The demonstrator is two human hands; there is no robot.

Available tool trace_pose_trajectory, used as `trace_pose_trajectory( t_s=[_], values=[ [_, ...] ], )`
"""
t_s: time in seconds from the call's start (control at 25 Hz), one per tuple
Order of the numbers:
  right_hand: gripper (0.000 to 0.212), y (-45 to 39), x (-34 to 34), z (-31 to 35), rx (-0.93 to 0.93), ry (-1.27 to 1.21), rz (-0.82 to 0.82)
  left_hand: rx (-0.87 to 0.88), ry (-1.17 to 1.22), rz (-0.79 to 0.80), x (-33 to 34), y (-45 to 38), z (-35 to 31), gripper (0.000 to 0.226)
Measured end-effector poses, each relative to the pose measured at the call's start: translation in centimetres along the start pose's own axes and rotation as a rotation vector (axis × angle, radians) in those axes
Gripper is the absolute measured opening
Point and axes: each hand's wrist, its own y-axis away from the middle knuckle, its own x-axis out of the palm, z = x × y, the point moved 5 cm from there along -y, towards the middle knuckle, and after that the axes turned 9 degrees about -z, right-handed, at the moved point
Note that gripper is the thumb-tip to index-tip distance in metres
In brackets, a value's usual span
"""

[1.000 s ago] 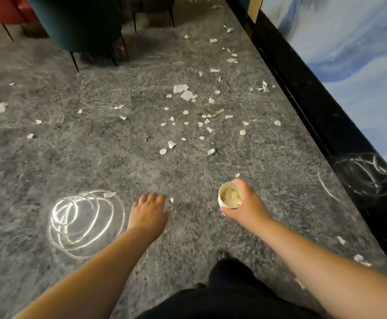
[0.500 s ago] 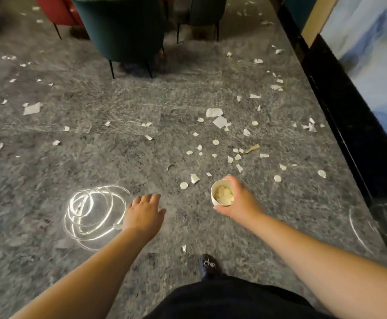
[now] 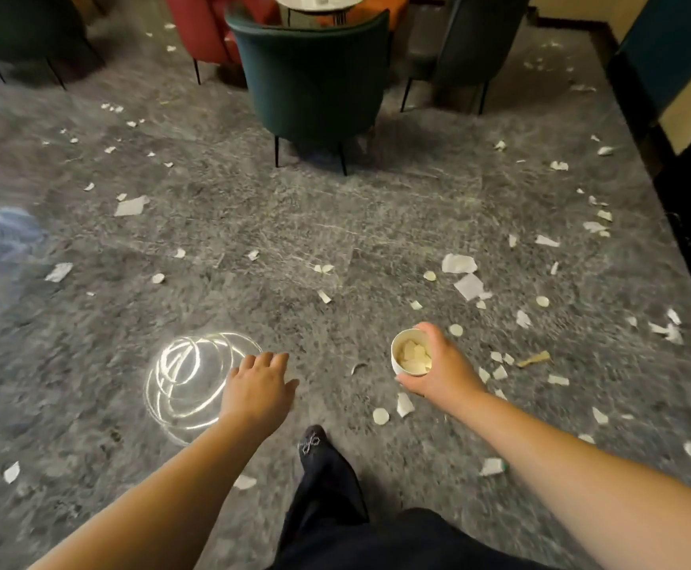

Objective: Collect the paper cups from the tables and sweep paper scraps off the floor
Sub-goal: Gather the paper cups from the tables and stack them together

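A person's right hand (image 3: pixel 442 366) gripped a paper cup (image 3: pixel 411 352) upright, apparently to keep the scraps inside from spilling, while the left hand (image 3: pixel 259 390) hung spread and empty above the scrap-littered floor (image 3: pixel 335 240) near a green chair (image 3: pixel 315 76).

No text, label, brand, number or sign can be read anywhere in the head view; the pale pattern on the dark shoe (image 3: pixel 310 443) at lower centre is too blurred to tell.
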Motion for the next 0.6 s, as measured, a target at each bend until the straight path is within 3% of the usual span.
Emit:
trace_pose_trajectory(
  t_s=[0.28, 0.6],
  values=[
    [0.084, -17.4, 3.2, 10.6, 0.027, -0.032, -0.026, 0.074, -0.037, 0.023, -3.6, -16.6, 7.3, 0.053],
    [0.078, -35.9, 7.7, 16.9, 0.036, -0.058, 0.040, 0.031, -0.016, 0.043, -4.7, -34.8, 14.4, 0.053]
  ],
)
